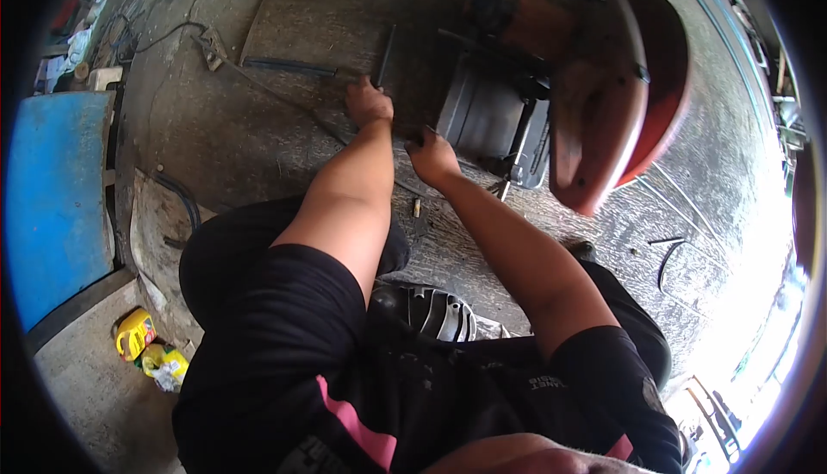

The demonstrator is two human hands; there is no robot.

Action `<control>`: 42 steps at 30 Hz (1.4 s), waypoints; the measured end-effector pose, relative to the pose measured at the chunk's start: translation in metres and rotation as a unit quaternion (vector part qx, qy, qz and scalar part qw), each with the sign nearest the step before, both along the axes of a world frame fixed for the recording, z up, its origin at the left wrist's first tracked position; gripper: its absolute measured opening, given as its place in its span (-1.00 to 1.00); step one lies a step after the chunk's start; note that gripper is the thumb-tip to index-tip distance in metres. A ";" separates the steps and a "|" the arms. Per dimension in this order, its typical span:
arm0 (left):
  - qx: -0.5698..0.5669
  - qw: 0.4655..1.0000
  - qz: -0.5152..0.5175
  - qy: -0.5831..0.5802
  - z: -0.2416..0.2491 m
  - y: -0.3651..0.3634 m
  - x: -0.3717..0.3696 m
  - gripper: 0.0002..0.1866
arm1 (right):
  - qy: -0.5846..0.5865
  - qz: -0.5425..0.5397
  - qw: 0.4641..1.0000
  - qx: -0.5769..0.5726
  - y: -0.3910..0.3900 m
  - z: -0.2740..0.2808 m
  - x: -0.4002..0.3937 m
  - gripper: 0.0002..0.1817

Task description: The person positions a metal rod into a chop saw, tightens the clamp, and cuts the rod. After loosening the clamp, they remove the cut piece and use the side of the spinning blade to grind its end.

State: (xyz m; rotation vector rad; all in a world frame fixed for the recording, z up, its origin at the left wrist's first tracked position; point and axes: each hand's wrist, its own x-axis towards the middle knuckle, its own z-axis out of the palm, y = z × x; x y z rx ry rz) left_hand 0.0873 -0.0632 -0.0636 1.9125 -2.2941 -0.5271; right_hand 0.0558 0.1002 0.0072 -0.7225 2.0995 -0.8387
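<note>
I look down at a concrete floor from a crouch. My left hand (369, 102) grips a dark metal bar (289, 65) that lies on the floor and runs off to the left. My right hand (432, 157) rests at the base of a chop saw (551, 86), its fingers curled on a dark metal piece there; what it holds is hard to make out. The saw has an orange-red blade guard (633, 86) and a dark base.
A flat metal sheet (284, 9) lies beyond the bar. A cable with a clamp (209, 46) runs across the floor. A blue panel (56, 198) stands at the left, with yellow containers (136, 334) below it. Thin metal rods (668, 254) lie at the right.
</note>
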 end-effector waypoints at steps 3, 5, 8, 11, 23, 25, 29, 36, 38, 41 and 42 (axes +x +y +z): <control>0.004 1.000 -0.013 -0.027 0.025 0.013 0.008 -0.71 | 0.038 -0.010 0.999 0.001 0.028 0.011 -0.003 -0.67; 0.039 0.999 -0.022 -0.015 0.045 0.026 0.007 -0.77 | 0.066 -0.011 0.998 -0.012 0.055 0.027 -0.006 -0.67; 0.036 0.990 -0.114 0.069 0.007 0.044 0.001 -0.81 | 0.108 -0.004 0.994 -0.023 0.093 0.045 -0.011 -0.68; 0.082 0.978 -0.109 0.156 0.016 0.089 -0.013 -0.74 | 0.196 0.013 0.980 0.029 0.130 0.031 -0.013 -0.71; 0.544 0.808 0.045 0.222 0.009 0.235 0.029 -0.51 | 0.232 0.028 0.970 0.071 0.212 0.011 0.023 -0.53; 0.496 0.841 0.008 0.214 0.039 0.240 0.023 -0.50 | 0.173 -0.043 0.981 0.072 0.212 0.005 0.023 -0.47; 0.306 0.920 -0.173 0.175 0.062 0.247 0.021 -0.50 | 0.027 -0.087 0.990 0.108 0.213 0.008 0.011 -0.44; 0.528 0.833 -0.111 0.126 -0.011 0.213 0.063 -0.68 | 0.265 -0.073 0.961 0.045 0.236 0.018 0.018 -0.30; 0.619 0.776 -0.024 0.122 0.013 0.223 0.065 -0.72 | 0.408 0.066 0.909 0.055 0.236 0.027 0.027 -0.28; 0.649 0.711 0.060 0.264 0.000 0.231 0.050 -0.79 | 0.412 0.097 0.899 0.113 0.242 0.013 0.039 -0.28; 0.649 0.711 0.061 0.265 0.004 0.231 0.043 -0.79 | 0.423 0.087 0.893 0.131 0.242 0.012 0.042 -0.27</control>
